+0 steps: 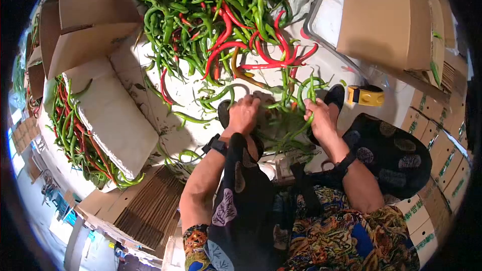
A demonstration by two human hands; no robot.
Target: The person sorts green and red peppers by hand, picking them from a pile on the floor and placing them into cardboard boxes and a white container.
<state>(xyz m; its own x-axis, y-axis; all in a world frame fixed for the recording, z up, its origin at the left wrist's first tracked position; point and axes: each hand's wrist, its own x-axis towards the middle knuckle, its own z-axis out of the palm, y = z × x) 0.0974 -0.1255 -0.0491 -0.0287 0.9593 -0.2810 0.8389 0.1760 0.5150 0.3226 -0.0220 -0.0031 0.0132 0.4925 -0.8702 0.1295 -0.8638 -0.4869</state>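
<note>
Two bare hands show in the head view. At 3 o'clock, the right hand [321, 115] grasps slim, curved green chili peppers [312, 90], long axes roughly 12-to-6, free ends towards 12. Near centre, the left hand [243, 114] is curled; whether it holds anything I cannot tell. A light, even grip should avoid snapping them.
</note>
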